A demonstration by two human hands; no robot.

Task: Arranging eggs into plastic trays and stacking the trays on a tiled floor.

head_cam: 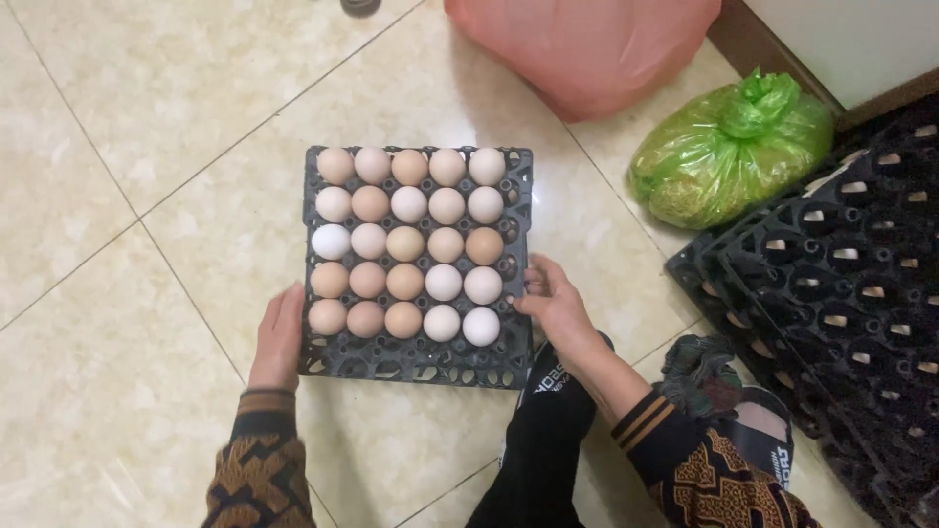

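Twenty-five eggs (408, 243), brown, tan and white, fill five rows of a black plastic egg tray (419, 360) that sits on the tiled floor (127, 147); its nearest row of cups is empty. In the head view, the left hand (279, 337) lies flat against the tray's left edge, fingers together and not curled under it, while the right hand (558, 305) wraps its grip around the right edge, thumb on the rim. If the tray rose unevenly, that mismatch could tip it leftward and roll eggs from their cups. A stack of empty black trays (841, 284) stands near the right, with a green plastic bag (729, 152) and a pink bag (587, 44) beyond.
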